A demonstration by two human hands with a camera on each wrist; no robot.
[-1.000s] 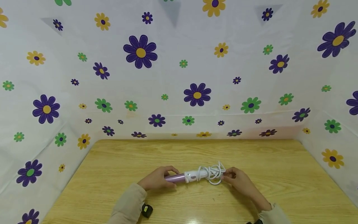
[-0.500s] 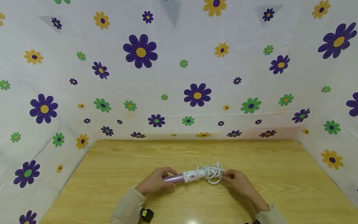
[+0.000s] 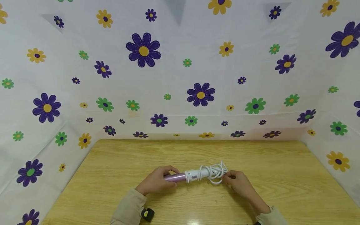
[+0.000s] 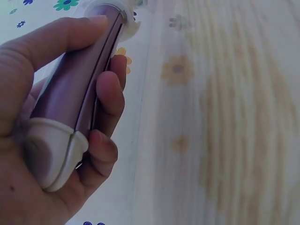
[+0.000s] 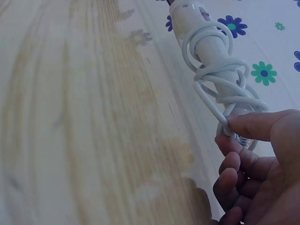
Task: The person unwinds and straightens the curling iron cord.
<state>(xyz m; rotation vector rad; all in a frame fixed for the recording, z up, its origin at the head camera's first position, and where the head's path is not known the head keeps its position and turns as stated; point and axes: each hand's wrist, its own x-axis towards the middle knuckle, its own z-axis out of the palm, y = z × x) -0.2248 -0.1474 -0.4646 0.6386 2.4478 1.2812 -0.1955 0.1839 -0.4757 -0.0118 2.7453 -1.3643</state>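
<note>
A curling iron (image 3: 194,176) with a purple barrel and a white handle is held level just above the table, between my two hands. My left hand (image 3: 157,181) grips the barrel. In the left wrist view, the thumb lies along the purple barrel (image 4: 70,84) and the fingers curl round its other side, with the cream tip near the palm. A white cord (image 5: 220,77) is wound in loose loops round the handle. At the handle's end, my right hand (image 3: 239,184) pinches the cord between thumb and forefinger; its other fingers are curled in the right wrist view.
The wooden table (image 3: 197,153) extends around both hands. A white cloth wall (image 3: 174,75) printed with flowers stands behind it and on both sides. A small black object (image 3: 147,214) sits by the left sleeve cuff.
Both hands keep the same hold on the curling iron and the cord. Only a slight shift of the head view shows, and the cord loops look the same.
</note>
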